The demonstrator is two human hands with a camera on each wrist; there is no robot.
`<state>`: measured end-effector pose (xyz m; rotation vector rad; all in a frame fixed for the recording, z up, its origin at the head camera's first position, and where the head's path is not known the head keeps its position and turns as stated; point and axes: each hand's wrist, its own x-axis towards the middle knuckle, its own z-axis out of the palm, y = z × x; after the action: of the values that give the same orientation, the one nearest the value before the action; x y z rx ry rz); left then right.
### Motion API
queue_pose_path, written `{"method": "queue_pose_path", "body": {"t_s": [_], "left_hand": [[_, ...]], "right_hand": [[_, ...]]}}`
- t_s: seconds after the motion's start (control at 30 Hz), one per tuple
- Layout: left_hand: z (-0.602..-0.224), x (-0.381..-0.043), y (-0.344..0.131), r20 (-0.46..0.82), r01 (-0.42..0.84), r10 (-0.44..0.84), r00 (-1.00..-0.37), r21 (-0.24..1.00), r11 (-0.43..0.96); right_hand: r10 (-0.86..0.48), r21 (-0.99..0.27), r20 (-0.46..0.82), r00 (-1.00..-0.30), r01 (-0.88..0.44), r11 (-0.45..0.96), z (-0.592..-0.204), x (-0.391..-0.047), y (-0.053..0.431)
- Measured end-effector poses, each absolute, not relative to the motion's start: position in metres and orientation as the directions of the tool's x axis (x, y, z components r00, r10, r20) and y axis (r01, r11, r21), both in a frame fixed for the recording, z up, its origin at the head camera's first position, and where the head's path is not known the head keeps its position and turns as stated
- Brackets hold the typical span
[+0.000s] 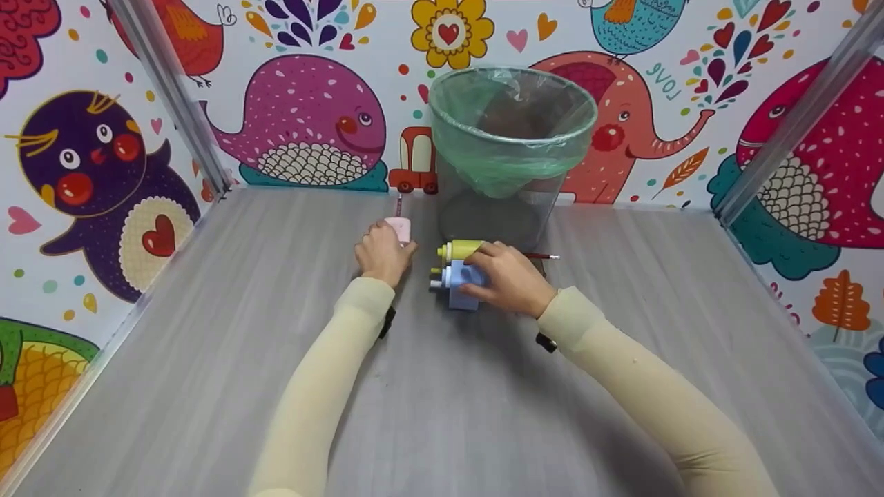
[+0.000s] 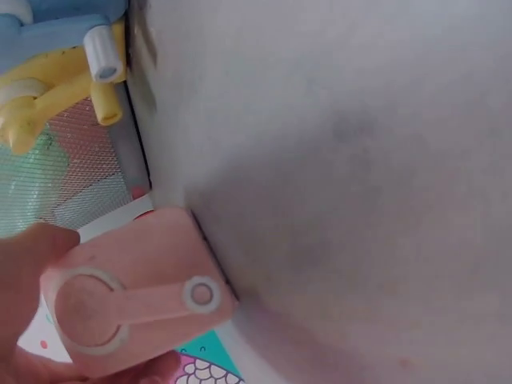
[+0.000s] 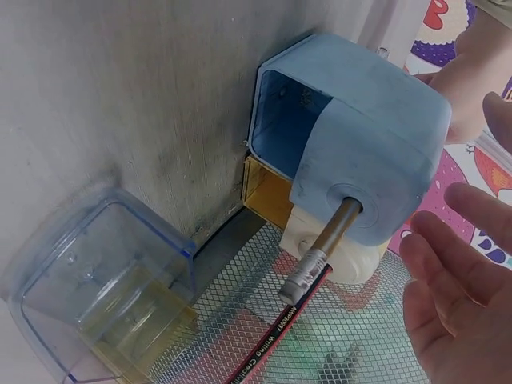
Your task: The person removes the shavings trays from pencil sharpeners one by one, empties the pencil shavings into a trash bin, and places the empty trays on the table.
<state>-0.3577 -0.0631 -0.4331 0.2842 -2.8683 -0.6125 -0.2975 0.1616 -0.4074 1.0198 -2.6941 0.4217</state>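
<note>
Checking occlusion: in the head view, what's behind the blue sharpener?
A yellow sharpener, then the mesh bin. The yellow one's crank end and part of its top show; the blue sharpener and right hand hide much of the rest.

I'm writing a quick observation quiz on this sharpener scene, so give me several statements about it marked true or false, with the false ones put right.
1. The left hand holds the pink sharpener. True.
2. The blue sharpener has a drawer filling its front cavity. False: the cavity is open, and a clear drawer lies apart from it.
3. The bin has a green liner. True.
4. The right hand pinches the pencil in the blue sharpener. False: that pencil sticks out with no fingers on it.
5. The yellow sharpener stands beyond the blue one, seen from the person. True.
</note>
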Motion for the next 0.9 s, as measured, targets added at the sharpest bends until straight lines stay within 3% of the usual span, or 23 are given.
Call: {"method": "queue_pose_path", "body": {"t_s": [0.3,0.57,0.77,0.9], "left_hand": [[-0.421,-0.339,-0.079,0.151,-0.049,-0.148,-0.977,0.519,0.853],[-0.400,-0.321,-0.100,0.028,-0.052,-0.080,-0.996,0.550,0.833],[-0.384,-0.312,-0.105,-0.005,0.005,0.010,-1.000,0.573,0.820],[-0.375,-0.307,-0.106,-0.042,0.049,0.092,-0.995,0.592,0.804]], "right_hand": [[-0.586,-0.212,0.330,-0.740,-0.663,0.718,-0.412,-0.296,0.165],[-0.560,-0.255,0.314,-0.767,-0.636,0.729,-0.410,-0.296,0.168],[-0.499,-0.311,0.296,-0.814,-0.576,0.756,-0.408,-0.295,0.170],[-0.499,-0.312,0.320,-0.805,-0.587,0.747,-0.410,-0.294,0.172]]}}
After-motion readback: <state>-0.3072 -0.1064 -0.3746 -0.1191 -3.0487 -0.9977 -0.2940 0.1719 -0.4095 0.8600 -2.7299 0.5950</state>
